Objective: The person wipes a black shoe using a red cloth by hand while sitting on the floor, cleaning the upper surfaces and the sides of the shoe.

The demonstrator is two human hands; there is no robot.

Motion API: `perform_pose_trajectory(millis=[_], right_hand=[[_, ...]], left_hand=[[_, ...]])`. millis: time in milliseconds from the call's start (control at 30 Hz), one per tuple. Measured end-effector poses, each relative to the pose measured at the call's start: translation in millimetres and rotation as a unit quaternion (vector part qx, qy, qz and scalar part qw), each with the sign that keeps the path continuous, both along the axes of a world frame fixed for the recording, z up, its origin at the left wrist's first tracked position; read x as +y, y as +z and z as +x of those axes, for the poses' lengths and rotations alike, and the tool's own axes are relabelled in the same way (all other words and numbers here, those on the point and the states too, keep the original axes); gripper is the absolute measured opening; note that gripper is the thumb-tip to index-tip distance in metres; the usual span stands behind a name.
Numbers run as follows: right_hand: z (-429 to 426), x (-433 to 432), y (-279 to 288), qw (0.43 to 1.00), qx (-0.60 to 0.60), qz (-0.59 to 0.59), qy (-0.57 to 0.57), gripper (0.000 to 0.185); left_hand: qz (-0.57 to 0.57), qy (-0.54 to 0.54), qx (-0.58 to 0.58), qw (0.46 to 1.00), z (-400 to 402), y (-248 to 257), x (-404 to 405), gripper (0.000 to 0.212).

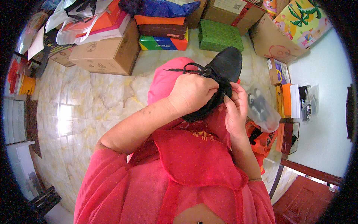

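A black lace-up shoe [225, 64] lies at a slant over my lap, its toe pointing up and to the right. Its tied black laces spread left over the pink cloth [170, 72] on my knee. My left hand [193, 92] is closed at the shoe's opening, just behind the laces, its fingertips pinching black material. On the opening's other side, my right hand [236, 103] grips the edge between thumb and fingers. Exactly which part each hand pinches is hidden. A red apron [198, 159] covers my chest, below the shoe's heel.
Cardboard boxes [95, 56], a stack of shoeboxes [163, 43] and a green box [221, 35] stand ahead on the marble-patterned floor [109, 95]. To the right are a clear plastic bag [264, 112], an orange bag [258, 142] and upright boxes [295, 100] along the wall.
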State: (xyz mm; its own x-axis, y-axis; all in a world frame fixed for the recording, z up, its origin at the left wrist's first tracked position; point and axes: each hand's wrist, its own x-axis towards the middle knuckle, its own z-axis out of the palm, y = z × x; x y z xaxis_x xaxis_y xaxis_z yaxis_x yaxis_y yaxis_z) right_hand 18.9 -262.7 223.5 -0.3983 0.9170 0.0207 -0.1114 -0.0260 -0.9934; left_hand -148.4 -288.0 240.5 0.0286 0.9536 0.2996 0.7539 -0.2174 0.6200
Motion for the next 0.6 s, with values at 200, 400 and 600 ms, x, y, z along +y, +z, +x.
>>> perform_pose_trajectory(millis=[200,400,600], right_hand=[[0,-1,-1,1.0,0.005,-0.007,-0.014,0.039],[-1,-1,-2,1.0,0.011,0.006,-0.009,0.04],[-1,-2,-1,0.998,-0.034,0.055,-0.018,0.042]], left_hand=[[0.003,-0.031,-0.012,0.999,4,-2,-3,0.013],[-0.015,-0.03,-0.023,0.999,4,2,-2,0.013],[-0.037,-0.05,0.006,0.998,6,11,0,0.012]])
